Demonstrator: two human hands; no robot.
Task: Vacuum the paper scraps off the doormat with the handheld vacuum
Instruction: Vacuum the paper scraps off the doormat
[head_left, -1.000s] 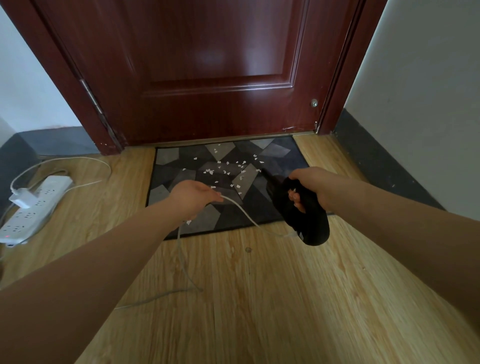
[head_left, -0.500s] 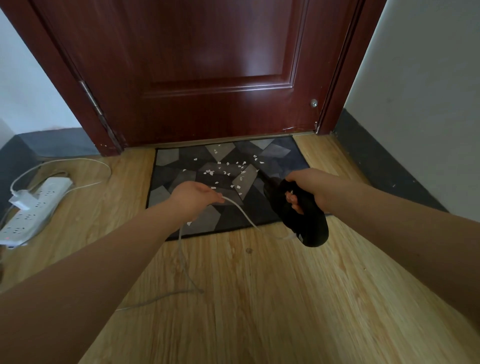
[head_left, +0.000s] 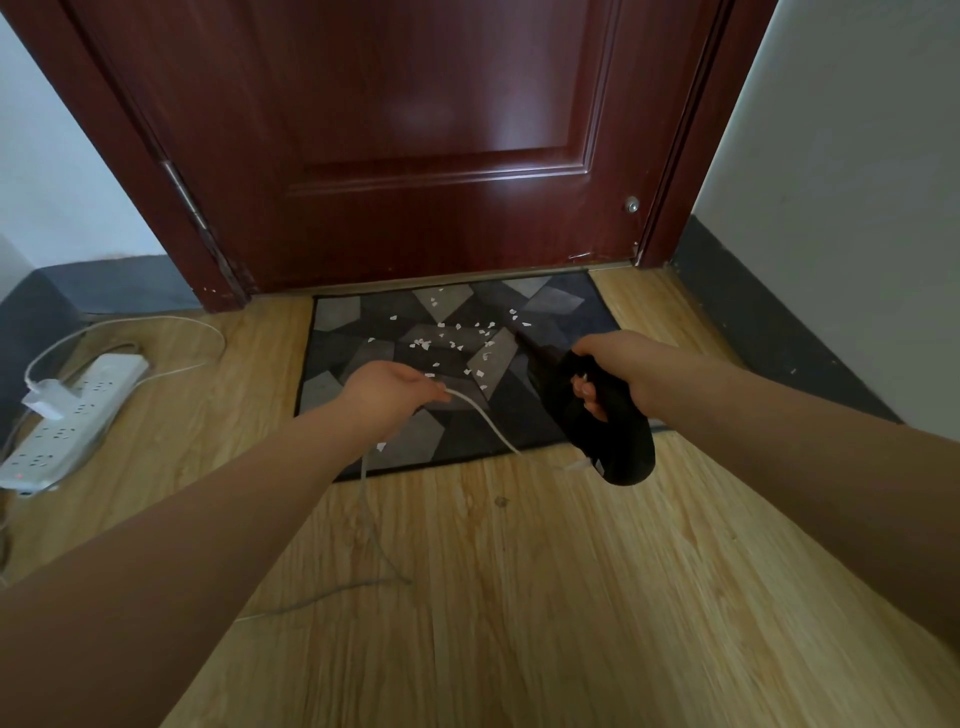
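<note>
Beyond both my hands stands the dark red door (head_left: 415, 156), shut, with the wooden floor (head_left: 519, 597) spreading under my outstretched arms. The doormat (head_left: 353, 358), patterned in grey and black shapes, lies against the door's threshold, just ahead of my hands and partly beneath them. Far off to the left of my left hand, a white power strip (head_left: 72, 415) rests on the floor with a white plug in it.

My right arm reaches forward from the lower right, and my right hand (head_left: 618, 369) is wrapped around the handle of the black handheld vacuum (head_left: 597, 426), fingers curled through the grip. Its nozzle points forward and left over the mat; I cannot tell whether it touches.

My left arm stretches diagonally from the lower left, and my left hand (head_left: 389, 395), knuckles up over the mat's near half, grasps the thin white cord (head_left: 483, 421). The cord runs right to the vacuum's rear and drops from my hand to trail on the floor.

The paper scraps (head_left: 452, 343) lie scattered on the mat just ahead of and between my hands.
</note>
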